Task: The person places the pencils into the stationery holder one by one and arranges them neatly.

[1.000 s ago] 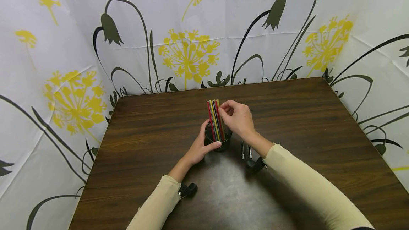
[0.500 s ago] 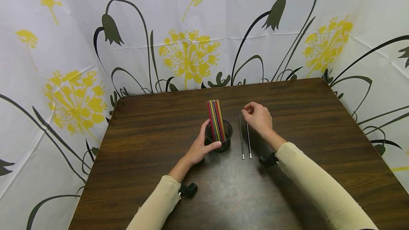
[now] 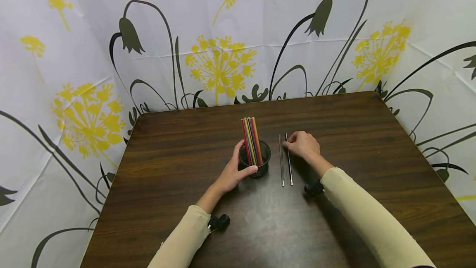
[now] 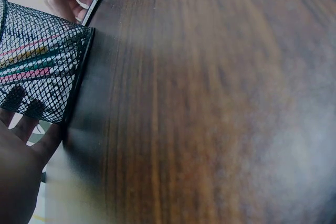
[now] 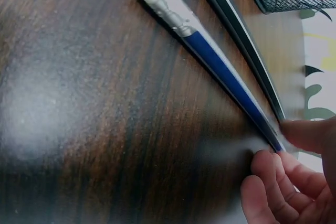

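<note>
My left hand (image 3: 234, 173) holds a black mesh pencil cup (image 3: 264, 170) from its left side, fingers around the wall and thumb across the front. Several coloured pencils (image 3: 251, 139), red, yellow and dark ones among them, lean inside it. To the cup's right, two pencils lie side by side on the table. My right hand (image 3: 305, 147) pinches the right one, a blue pencil (image 5: 226, 80) with a white eraser and silver ferrule, near its far end. The dark pencil (image 5: 244, 38) lies between it and the cup, close to my right thumb.
The dark wood-grain table (image 3: 178, 148) carries all of this. Behind it and at both sides hangs a white curtain (image 3: 282, 28) printed with flowers. A small black wrist camera (image 3: 220, 221) sits on my left wrist, another (image 3: 314, 188) on my right.
My right hand has left the pencils in the cup, moved right, then come down onto the blue pencil on the table. The left hand and the cup have stayed in place.
</note>
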Tool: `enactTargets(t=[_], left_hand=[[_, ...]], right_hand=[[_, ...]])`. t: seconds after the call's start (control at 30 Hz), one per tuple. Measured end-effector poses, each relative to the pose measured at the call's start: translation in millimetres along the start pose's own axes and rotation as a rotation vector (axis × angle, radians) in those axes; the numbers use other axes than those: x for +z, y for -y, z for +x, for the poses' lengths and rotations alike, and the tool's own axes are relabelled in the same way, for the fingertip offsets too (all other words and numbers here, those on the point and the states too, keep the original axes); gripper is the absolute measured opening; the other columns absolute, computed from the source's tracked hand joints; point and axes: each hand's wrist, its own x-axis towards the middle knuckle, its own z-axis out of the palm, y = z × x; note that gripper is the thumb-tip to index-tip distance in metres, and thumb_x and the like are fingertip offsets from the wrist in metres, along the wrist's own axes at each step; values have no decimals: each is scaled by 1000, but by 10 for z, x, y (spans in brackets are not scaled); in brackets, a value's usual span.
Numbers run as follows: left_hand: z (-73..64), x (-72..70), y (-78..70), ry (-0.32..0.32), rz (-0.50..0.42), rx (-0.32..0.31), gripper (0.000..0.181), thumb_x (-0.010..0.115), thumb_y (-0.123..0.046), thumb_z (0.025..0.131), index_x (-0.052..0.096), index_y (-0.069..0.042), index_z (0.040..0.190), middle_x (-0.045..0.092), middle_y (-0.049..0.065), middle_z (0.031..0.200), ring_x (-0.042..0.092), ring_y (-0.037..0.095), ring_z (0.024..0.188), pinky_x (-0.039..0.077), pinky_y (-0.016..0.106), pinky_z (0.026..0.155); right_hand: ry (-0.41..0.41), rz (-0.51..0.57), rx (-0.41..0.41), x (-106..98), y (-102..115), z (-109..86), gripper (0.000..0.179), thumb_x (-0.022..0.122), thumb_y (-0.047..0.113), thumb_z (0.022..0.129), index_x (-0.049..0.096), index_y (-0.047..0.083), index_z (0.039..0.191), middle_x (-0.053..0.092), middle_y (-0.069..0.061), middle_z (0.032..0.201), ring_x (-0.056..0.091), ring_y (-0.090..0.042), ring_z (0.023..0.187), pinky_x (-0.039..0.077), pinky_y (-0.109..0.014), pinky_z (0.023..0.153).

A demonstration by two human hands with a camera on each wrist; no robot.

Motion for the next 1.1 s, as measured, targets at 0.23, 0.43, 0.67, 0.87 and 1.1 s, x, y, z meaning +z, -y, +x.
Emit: enactTargets(t=[0.23, 0.43, 0.67, 0.87, 1.1], left_hand=[[-2, 0, -4, 4, -6, 1, 85, 61, -15, 94, 5, -20, 157, 22, 20, 156, 27, 36, 141, 21, 59, 110], [-1, 1, 5, 5, -12, 10, 86, 62, -17, 94, 5, -20, 157, 25, 20, 155, 29, 37, 140, 21, 59, 110], [0, 7, 13, 7, -15, 29, 86, 63, -18, 93, 5, -18, 157, 23, 21, 156, 27, 37, 141, 20, 59, 110], [5, 5, 21, 3, -11, 20, 86, 63, -18, 94, 4, -19, 157, 19, 19, 157, 22, 35, 143, 18, 59, 111], [4, 4, 23, 2, -13, 23, 86, 63, -18, 94, 4, -19, 157, 20, 19, 157, 23, 35, 143, 19, 59, 111]], right_hand=[[-6, -50, -4, -8, 19, -9, 22, 73, 36, 83, 69, 16, 89, 68, -6, 94, 63, -30, 90, 48, -49, 74], [-20, -64, -9, -17, 13, -2, 14, 70, 29, 80, 69, 16, 85, 68, -5, 90, 62, -30, 87, 49, -48, 72], [-3, -37, 1, -39, -7, 3, 14, 69, 29, 81, 69, 16, 85, 67, -3, 84, 62, -26, 79, 48, -45, 69], [43, 2, 17, -67, -18, 5, 15, 68, 30, 84, 68, 15, 88, 65, 2, 63, 62, -16, 57, 46, -40, 63], [18, 48, 15, -119, 5, -20, 18, 65, 30, 86, 70, 14, 93, 66, 3, 61, 63, -16, 57, 47, -41, 62]])
